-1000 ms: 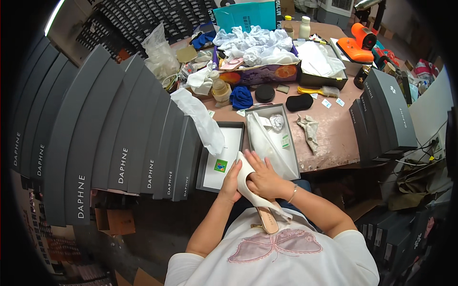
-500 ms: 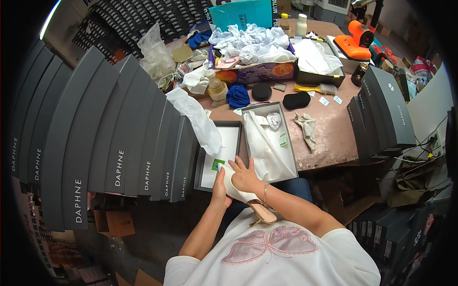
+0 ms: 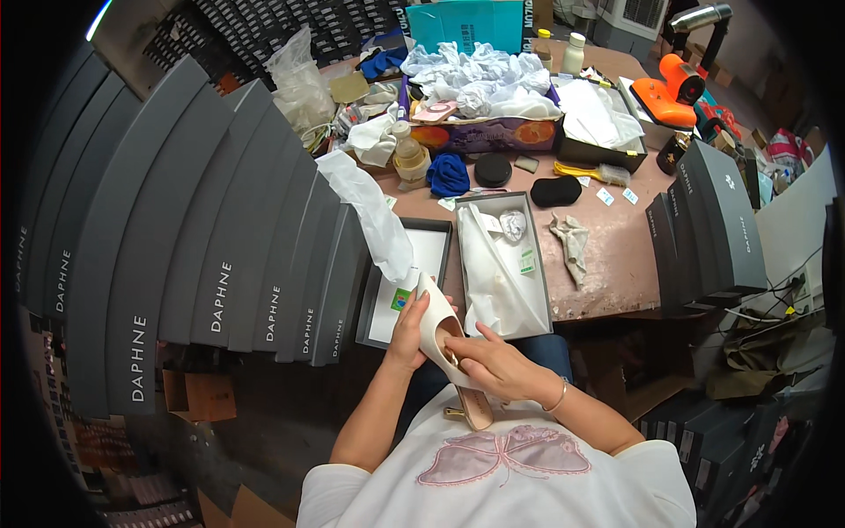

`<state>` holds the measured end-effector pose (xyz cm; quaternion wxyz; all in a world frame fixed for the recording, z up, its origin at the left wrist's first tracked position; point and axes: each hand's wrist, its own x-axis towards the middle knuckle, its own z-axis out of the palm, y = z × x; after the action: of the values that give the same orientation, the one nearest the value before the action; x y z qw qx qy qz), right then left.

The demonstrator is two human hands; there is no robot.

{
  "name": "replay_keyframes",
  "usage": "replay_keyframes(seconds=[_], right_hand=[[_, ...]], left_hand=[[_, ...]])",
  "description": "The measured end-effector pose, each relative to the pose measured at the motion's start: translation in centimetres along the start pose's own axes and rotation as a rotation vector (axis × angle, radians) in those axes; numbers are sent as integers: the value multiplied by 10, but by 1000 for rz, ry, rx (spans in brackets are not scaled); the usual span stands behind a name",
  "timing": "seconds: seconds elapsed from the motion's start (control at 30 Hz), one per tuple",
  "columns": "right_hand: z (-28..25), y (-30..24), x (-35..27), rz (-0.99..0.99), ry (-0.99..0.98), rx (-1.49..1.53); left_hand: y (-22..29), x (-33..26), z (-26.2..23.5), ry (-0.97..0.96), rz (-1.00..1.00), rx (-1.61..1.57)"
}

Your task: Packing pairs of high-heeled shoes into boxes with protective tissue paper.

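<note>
A white pointed shoe [image 3: 429, 310] with a tan insole lies across my hands, toe pointing away from me and heel toward my shirt. My left hand [image 3: 407, 338] is wrapped round its front left side. At the shoe's opening, my right hand [image 3: 495, 363] has its bent fingers on the inner edge; the fingertips are partly hidden. Just beyond is a shallow dark grey box part [image 3: 434, 231] with a pale inside, a green sticker [image 3: 400, 299] and a long strip of white tissue paper [image 3: 380, 231]. Beside it stands an open shoebox [image 3: 537, 255] holding white wrapping [image 3: 482, 273].
Tall stacks of dark grey shoeboxes [image 3: 189, 220] rise on my left, more boxes [image 3: 717, 220] at the table's right. Farther back are a carton of crumpled tissue [image 3: 480, 84], a blue cloth [image 3: 449, 176], a yellow-handled brush [image 3: 594, 172], a rag [image 3: 572, 246] and an orange device [image 3: 673, 97].
The shoe has turned so its opening faces up more. My right hand has moved from its toe back to the opening. The view has shifted slightly.
</note>
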<state>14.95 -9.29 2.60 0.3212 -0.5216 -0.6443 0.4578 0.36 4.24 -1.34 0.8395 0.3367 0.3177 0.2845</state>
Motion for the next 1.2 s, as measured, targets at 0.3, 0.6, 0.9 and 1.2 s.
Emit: replay_keyframes(seconds=[0.3, 0.6, 0.9, 1.2], right_hand=[[39, 13, 61, -26, 85, -216], [23, 12, 48, -16, 311, -367], [33, -5, -28, -48, 298, -331], [-17, 10, -39, -39, 688, 104]], left_hand=[[-14, -17, 0, 150, -32, 26], [-51, -69, 39, 146, -168, -308], [-48, -59, 33, 151, -285, -312], [-37, -31, 19, -157, -236, -694]])
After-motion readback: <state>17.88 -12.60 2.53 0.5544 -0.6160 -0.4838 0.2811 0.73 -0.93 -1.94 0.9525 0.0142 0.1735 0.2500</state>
